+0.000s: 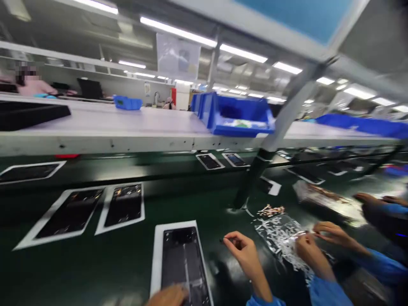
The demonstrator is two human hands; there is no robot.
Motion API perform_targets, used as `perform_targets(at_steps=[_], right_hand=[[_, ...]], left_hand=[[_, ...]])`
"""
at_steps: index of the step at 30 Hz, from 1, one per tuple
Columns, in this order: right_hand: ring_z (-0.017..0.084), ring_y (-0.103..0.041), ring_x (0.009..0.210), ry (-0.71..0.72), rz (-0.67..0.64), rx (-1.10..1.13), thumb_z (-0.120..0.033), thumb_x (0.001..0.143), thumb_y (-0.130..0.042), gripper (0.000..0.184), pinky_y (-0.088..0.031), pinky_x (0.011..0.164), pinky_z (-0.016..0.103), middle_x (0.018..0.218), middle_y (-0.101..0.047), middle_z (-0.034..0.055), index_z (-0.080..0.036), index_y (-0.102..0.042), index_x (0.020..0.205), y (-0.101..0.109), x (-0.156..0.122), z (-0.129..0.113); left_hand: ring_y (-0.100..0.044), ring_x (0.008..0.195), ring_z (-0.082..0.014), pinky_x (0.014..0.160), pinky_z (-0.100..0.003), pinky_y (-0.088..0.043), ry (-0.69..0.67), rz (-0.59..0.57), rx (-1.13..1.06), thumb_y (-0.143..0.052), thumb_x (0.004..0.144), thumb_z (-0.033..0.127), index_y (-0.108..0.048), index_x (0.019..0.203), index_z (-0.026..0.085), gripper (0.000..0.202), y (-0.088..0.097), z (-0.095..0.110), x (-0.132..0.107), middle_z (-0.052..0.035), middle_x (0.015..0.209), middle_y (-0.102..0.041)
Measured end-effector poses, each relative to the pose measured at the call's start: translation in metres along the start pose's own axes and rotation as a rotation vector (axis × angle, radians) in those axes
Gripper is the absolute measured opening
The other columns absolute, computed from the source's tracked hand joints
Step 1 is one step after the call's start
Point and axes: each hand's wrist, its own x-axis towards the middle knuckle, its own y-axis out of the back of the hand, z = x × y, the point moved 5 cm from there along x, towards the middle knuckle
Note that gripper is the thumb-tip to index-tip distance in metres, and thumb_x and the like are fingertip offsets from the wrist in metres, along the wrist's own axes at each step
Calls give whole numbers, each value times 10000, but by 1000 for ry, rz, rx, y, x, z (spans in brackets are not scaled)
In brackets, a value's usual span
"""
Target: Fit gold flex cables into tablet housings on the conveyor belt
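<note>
At the bottom edge my left hand point(168, 295) rests at the lower end of a black, flat device part point(180, 255), which looks like a phone or tablet frame, on a white sheet point(158, 242). That hand is blurred and partly cut off, so its fingers do not show clearly. To the right of the sheet my right hand point(245, 255) is raised above the dark green bench, thumb and forefinger pinched together. A tiny dark piece point(221, 241) shows at its fingertips, too small to name.
Two more device parts point(124, 206) lie on white sheets at left. Right of my hand, a co-worker's hands point(310, 250) are over a clear bag of white strips point(280, 233). A post point(250, 182) stands ahead, under a shelf with a blue bin point(242, 129).
</note>
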Motion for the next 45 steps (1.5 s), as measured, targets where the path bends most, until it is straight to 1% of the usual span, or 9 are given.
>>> perform_targets(at_steps=[3,6,10,12,16,23,27,33,45], right_hand=[[132,-453,545,0,-223,-7,-525,797,-672,357,-333,500,247,672,-606,17,-181,-685,892,-23,-19,-42],[125,-464,528,28,-439,-24,-483,839,-641,298,-332,491,242,649,-612,9,-190,-691,859,-54,-23,-72],[132,-516,565,75,-559,1,-425,835,-645,253,-373,526,242,677,-649,18,-179,-706,837,-100,-7,-82],[147,-548,594,82,-591,-2,-403,823,-646,244,-397,548,249,684,-662,27,-169,-712,840,-120,6,-78],[165,-591,635,115,-652,-83,-348,814,-614,214,-426,588,261,714,-686,39,-158,-711,832,-155,28,-62],[169,-630,641,88,-697,-214,-211,757,-601,94,-423,587,247,686,-697,40,-154,-675,764,-201,54,-30],[149,-604,624,96,-739,-301,-147,724,-609,73,-399,574,232,662,-680,27,-155,-678,703,-220,67,-21],[101,-510,528,80,-838,-427,-107,660,-669,60,-334,521,212,556,-595,-30,-164,-675,643,-241,84,-15],[100,-523,564,37,-969,-567,-218,671,-750,157,-351,519,205,599,-571,-57,-176,-601,699,-245,98,-3]], left_hand=[[-445,1309,-282,1115,-431,-371,96,208,-182,-694,824,374,-429,1380,274,624,21,10,-16,-107,1411,-472],[-477,1285,-239,1117,-388,-364,114,372,-388,-733,778,307,-388,1384,246,700,35,16,-10,-97,1393,-496],[-644,937,-169,933,-311,-472,129,402,-464,-729,758,207,-441,1277,220,594,22,5,3,-3,973,-689],[-643,829,-153,854,-295,-482,169,454,-354,-648,808,159,-475,1225,219,455,15,-8,1,25,846,-677],[-620,910,-186,855,-326,-477,187,542,28,-507,900,137,-534,1204,215,315,13,-33,-14,-41,963,-662],[-620,815,-204,738,-344,-470,149,329,475,-372,1014,210,-602,1066,192,236,15,-56,-15,-66,852,-663],[-626,802,-201,699,-335,-454,75,296,560,-370,1013,182,-584,1102,171,232,17,-58,-6,-67,827,-649],[-606,705,-174,614,-309,-447,-98,415,610,-425,981,141,-580,1017,153,159,15,-59,5,-33,780,-623],[-631,722,-148,632,-277,-483,-206,415,553,-402,989,129,-575,1040,143,180,5,-65,8,-19,789,-635]])
